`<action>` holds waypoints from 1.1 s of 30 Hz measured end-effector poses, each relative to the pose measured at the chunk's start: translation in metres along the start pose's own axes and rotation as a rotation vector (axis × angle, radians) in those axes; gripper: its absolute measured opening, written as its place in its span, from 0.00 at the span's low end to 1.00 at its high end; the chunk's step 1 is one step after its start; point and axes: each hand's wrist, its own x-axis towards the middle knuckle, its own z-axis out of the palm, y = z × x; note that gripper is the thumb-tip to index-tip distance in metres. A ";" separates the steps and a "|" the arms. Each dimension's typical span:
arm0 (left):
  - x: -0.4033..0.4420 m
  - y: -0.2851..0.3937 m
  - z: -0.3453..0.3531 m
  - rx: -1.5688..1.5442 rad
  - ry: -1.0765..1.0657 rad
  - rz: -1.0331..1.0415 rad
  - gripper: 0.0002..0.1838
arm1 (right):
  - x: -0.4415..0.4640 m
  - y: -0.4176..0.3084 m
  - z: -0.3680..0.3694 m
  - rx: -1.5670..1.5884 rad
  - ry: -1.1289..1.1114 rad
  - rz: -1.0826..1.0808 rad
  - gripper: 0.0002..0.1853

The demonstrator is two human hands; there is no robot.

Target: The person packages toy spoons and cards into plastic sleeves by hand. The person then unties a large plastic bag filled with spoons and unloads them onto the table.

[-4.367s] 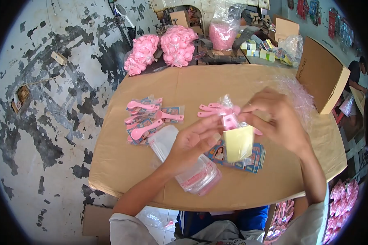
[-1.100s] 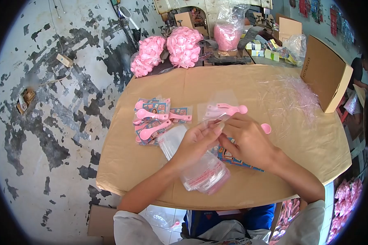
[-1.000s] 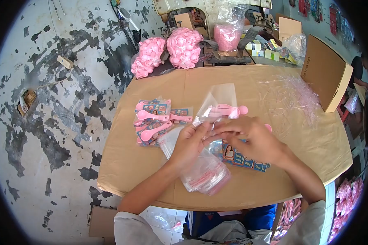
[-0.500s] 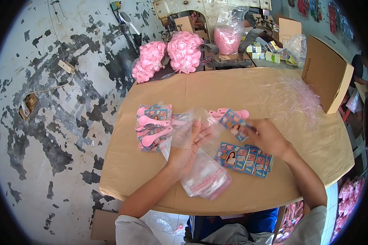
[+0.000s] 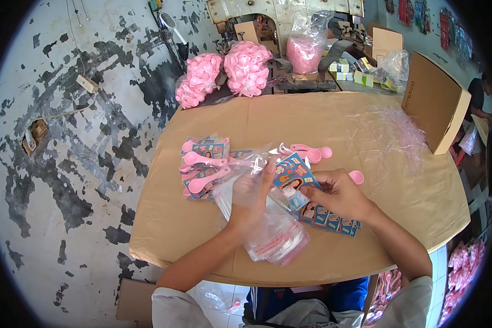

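Note:
My left hand (image 5: 250, 198) is closed on a clear plastic bag (image 5: 262, 156), which partly veils its fingers. A blue printed card (image 5: 292, 179) is pinched in my right hand (image 5: 341, 192), tilted at the bag's mouth. Whether the card's edge lies inside the bag I cannot tell. Below my hands lies a stack of clear bags (image 5: 279, 240). More blue cards (image 5: 336, 221) are fanned out under my right hand. Left of my left hand, pink measuring spoons (image 5: 205, 159) rest on bagged cards. Other pink spoons (image 5: 313, 153) lie just beyond the held card.
Bundles of pink spoons (image 5: 247, 68) and a bag of pink pieces (image 5: 303, 53) stand beyond the far edge. An open cardboard box (image 5: 434, 101) is at the right, beside tangled clear strips (image 5: 402, 134). A peeling wall (image 5: 82, 180) borders the left; another person (image 5: 478, 101) is far right.
My right hand has brought the card left to the bag at my left hand. The left hand's fingers have closed from a spread pose. A pink spoon at the right is now uncovered.

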 end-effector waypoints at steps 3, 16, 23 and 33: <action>0.001 -0.004 -0.006 0.090 -0.058 -0.050 0.20 | -0.001 -0.002 0.000 0.054 -0.005 0.007 0.13; 0.001 0.001 0.009 -0.287 -0.284 -0.020 0.33 | -0.002 -0.003 0.011 0.212 0.134 0.061 0.10; -0.005 -0.013 -0.012 0.007 -0.406 0.058 0.32 | -0.003 -0.015 0.022 0.278 0.099 0.132 0.14; 0.006 0.023 -0.020 0.191 -0.183 0.435 0.19 | 0.010 -0.010 -0.017 0.274 0.096 -0.022 0.20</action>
